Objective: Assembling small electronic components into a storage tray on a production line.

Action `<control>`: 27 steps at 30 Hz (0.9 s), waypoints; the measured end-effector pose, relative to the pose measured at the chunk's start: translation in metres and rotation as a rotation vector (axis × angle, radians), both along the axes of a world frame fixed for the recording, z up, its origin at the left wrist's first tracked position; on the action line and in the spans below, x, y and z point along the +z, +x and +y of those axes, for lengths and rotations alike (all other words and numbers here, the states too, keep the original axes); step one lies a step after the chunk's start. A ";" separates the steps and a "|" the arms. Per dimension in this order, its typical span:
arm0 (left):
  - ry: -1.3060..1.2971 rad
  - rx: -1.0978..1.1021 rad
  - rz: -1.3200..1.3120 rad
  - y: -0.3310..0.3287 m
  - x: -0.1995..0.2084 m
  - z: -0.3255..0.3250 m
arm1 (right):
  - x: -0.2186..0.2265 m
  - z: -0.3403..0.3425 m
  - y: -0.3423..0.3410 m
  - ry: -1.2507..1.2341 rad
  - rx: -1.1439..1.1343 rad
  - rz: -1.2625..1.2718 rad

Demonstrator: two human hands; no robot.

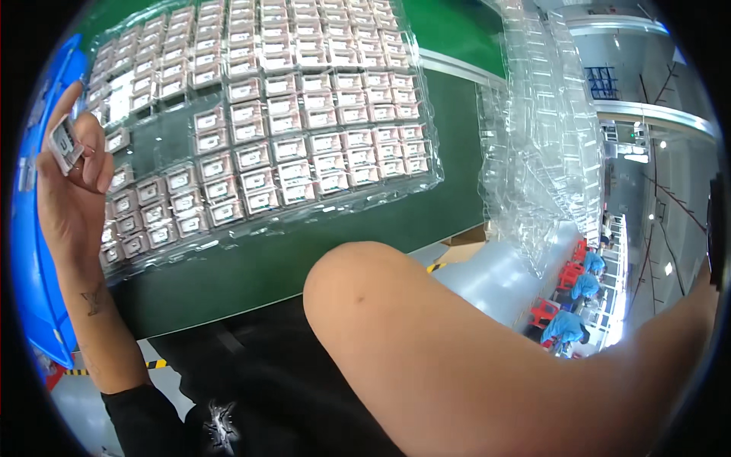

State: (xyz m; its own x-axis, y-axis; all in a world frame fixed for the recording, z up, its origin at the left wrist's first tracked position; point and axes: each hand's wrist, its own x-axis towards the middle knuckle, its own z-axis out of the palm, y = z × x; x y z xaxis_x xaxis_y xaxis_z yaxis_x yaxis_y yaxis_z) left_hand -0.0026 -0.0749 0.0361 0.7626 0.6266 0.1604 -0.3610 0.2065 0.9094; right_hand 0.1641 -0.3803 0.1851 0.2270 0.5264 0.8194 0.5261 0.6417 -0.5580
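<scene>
My left hand (74,158) is raised over the left end of the clear plastic tray (335,204). Its thumb and fingers pinch a small flat rectangular part (65,145) with a pale face and a dark mark. Rows of similar small parts (293,169) with pinkish edges fill most of the tray's pockets. A few pockets left of its middle hold none, and dark green shows through them. My bare right arm (426,327) is bent across the lower right, its elbow near the table's front edge. The right hand itself lies outside the picture.
Stacked clear plastic trays (544,129) stand at the right end of the green table (251,282). A blue bin (34,282) borders the left side. A cardboard box (463,242) sits below the table edge. Farther right, people in blue (565,327) sit by red stools (542,311).
</scene>
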 end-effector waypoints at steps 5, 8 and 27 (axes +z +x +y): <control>-0.287 0.028 -0.232 0.001 -0.013 0.007 | -0.006 0.006 -0.003 0.088 0.022 0.001; -0.396 -0.038 -0.387 -0.018 -0.001 0.026 | -0.004 -0.007 -0.006 0.060 -0.011 0.007; -0.637 0.031 -0.708 -0.057 0.015 0.074 | -0.023 -0.001 -0.029 0.228 0.182 0.203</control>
